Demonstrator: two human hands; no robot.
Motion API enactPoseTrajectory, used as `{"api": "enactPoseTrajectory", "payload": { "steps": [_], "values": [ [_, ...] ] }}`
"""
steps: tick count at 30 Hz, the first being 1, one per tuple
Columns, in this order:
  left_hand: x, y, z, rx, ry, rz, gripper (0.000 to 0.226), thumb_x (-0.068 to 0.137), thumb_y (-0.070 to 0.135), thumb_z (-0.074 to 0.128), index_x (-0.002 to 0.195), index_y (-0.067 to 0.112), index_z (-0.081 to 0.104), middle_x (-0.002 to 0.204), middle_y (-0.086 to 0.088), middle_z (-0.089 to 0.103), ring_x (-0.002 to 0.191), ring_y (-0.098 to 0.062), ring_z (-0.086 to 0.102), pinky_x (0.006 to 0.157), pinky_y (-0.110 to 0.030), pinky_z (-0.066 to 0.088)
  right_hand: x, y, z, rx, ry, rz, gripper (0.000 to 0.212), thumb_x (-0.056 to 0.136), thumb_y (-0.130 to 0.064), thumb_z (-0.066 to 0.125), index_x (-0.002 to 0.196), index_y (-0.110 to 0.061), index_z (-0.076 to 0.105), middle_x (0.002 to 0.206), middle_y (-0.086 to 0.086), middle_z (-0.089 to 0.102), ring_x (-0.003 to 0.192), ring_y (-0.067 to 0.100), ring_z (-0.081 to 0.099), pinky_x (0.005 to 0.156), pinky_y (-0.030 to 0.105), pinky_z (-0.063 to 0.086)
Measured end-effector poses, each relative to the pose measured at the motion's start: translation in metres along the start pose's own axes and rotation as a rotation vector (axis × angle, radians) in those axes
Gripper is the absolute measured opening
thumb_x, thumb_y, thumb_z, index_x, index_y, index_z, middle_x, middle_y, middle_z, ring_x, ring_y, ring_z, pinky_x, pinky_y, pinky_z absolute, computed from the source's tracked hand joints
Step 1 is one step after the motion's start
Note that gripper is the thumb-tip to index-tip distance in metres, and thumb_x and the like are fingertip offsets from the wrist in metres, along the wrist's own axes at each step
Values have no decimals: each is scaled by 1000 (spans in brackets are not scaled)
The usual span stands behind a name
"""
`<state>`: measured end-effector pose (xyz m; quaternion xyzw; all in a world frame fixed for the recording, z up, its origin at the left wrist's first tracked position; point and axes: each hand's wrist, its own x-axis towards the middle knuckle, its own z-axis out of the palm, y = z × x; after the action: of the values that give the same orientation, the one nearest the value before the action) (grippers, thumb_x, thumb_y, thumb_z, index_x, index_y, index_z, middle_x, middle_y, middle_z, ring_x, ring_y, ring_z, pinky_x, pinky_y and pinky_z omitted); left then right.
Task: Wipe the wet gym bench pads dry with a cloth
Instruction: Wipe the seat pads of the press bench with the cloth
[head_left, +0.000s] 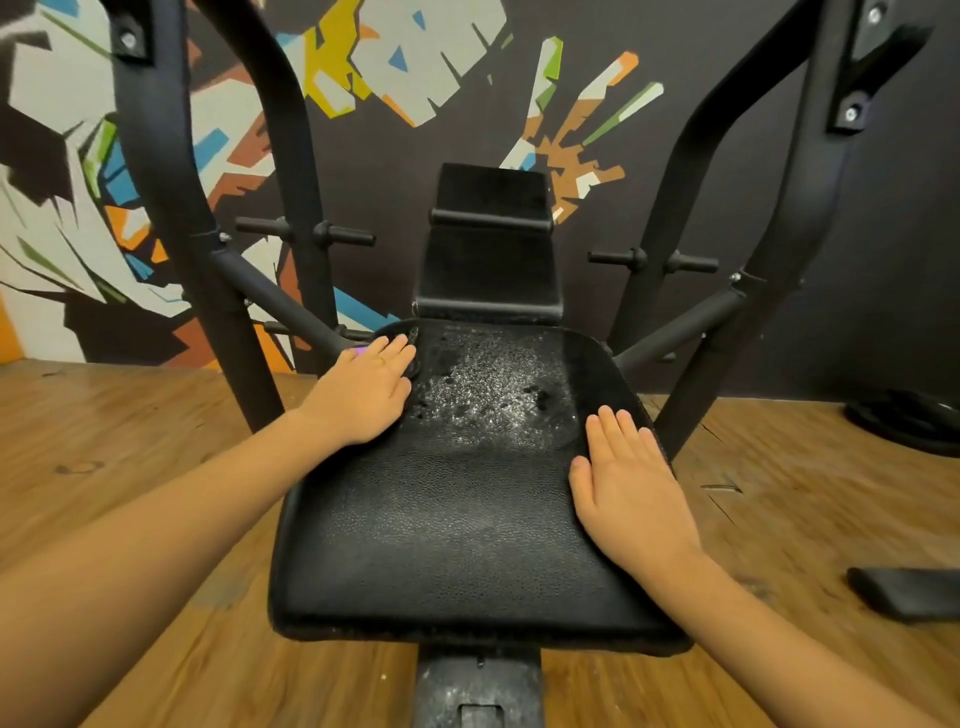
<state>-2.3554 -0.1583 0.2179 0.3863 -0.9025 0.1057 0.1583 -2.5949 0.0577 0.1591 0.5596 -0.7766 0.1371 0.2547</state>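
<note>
Seat pad (457, 519) in front, back pad (488, 260) behind it, uprights (171, 208) either side, floor (130, 441) below.

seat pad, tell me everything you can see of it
The seat pad is black, grained, leather-like, with rounded corners, lying level on a metal post. Droplets glisten in a wet patch on its far half; the near half looks dry. The left hand rests flat on its far left corner, the right hand on its right edge.
</note>
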Motion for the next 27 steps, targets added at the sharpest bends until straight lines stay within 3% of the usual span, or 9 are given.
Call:
{"api": "enactPoseTrajectory", "payload": {
  "steps": [5, 12, 16, 20, 24, 27],
  "values": [
    [-18, 0, 4, -16, -13, -17, 55, 110, 31, 30, 161, 14, 18, 169, -3, 13, 156, -23, 10, 122, -43, 16, 0, -1, -1, 1, 4, -3, 68, 99, -39, 20, 149, 0, 44, 153, 19, 45, 145, 34, 37, 120, 48, 30],
    [27, 1, -13, -17, -66, -42, 51, 108, 21, 33, 157, 10, 28, 162, -10, 29, 145, -30, 30, 114, -48, 30, 0, -1, 2, -5, 10, 1, 66, 99, -38, 23, 148, 0, 45, 154, 19, 45, 145, 34, 38, 121, 48, 29],
    [57, 2, -20, -12, -124, -54, 54, 109, 21, 32, 160, 10, 20, 167, -8, 18, 151, -30, 20, 119, -51, 25, 0, -1, 5, -7, 14, 9, 67, 98, -38, 21, 149, -1, 45, 155, 18, 44, 146, 33, 36, 122, 47, 28],
    [58, -1, -12, -60, -59, -71, 54, 107, 23, 33, 159, 10, 23, 167, -9, 20, 148, -31, 26, 115, -48, 29, 0, -1, 3, 9, 14, 5, 68, 99, -39, 20, 149, 0, 45, 154, 19, 44, 146, 33, 37, 121, 48, 29],
    [26, 2, -4, -57, 20, -7, 45, 103, 20, 39, 145, 3, 41, 150, -16, 43, 130, -32, 44, 104, -47, 39, -2, 1, 3, 6, 13, -5, 66, 100, -38, 22, 151, -1, 42, 156, 18, 42, 147, 33, 35, 122, 47, 27],
    [-13, 6, 2, -55, 69, 22, 51, 104, 26, 34, 149, 3, 40, 155, -15, 41, 138, -30, 40, 113, -45, 33, -1, 1, 1, 2, 11, -12, 67, 100, -39, 20, 151, -1, 41, 156, 18, 41, 147, 32, 34, 123, 47, 27]
  ]
}}
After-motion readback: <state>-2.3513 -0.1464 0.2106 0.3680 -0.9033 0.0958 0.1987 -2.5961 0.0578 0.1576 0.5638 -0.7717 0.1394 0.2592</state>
